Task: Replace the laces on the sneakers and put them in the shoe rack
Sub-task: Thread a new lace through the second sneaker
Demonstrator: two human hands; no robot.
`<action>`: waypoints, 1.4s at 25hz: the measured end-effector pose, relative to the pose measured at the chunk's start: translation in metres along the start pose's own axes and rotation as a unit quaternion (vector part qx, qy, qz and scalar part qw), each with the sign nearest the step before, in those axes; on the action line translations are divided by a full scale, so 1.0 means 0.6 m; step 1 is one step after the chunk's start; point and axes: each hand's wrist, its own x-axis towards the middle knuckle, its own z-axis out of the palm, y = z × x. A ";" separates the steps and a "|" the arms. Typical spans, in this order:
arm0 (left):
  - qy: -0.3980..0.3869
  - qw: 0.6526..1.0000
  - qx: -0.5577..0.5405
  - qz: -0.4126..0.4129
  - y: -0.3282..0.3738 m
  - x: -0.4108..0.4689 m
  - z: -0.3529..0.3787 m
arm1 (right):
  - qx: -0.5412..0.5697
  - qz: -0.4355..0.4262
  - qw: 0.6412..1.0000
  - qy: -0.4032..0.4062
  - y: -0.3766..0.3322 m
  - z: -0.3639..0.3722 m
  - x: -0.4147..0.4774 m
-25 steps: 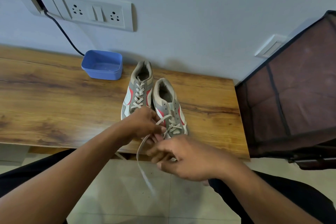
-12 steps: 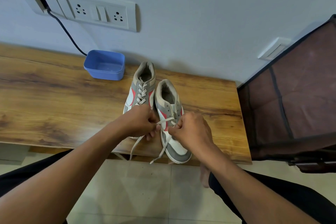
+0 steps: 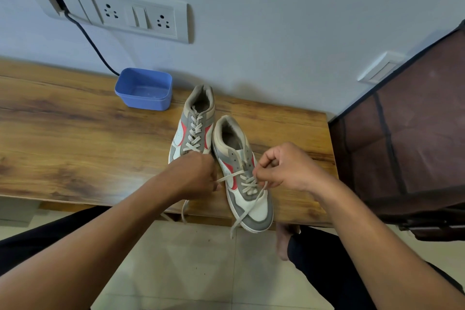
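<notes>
The far sneaker (image 3: 193, 128) is laced, your left hand (image 3: 193, 173) and right hand (image 3: 284, 171) each pinch the lace (image 3: 247, 180) of the half-laced near sneaker (image 3: 254, 206), and the shoe rack (image 3: 415, 146) awaits.

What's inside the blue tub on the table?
Inside the blue tub only its bare blue floor shows, with a few faint pale specks. The strip just behind its near wall is hidden.

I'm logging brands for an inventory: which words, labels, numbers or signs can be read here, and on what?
No text can be read in this view.
Both sneakers: coloured panels, no legible brand or size.
Socket panel: no legible markings.
Blue tub, lace and shoe rack cover: plain.
</notes>
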 end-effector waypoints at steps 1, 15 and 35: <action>0.009 1.000 0.013 0.000 0.003 0.000 0.001 | 0.029 -0.012 0.999 -0.005 -0.001 -0.007 0.001; 0.177 0.969 -0.038 0.168 0.013 0.040 0.009 | -0.058 -0.102 0.993 0.023 0.052 -0.103 0.011; 0.120 0.953 -0.219 0.172 0.020 0.041 -0.037 | 0.078 -0.174 0.981 -0.027 0.034 -0.068 0.031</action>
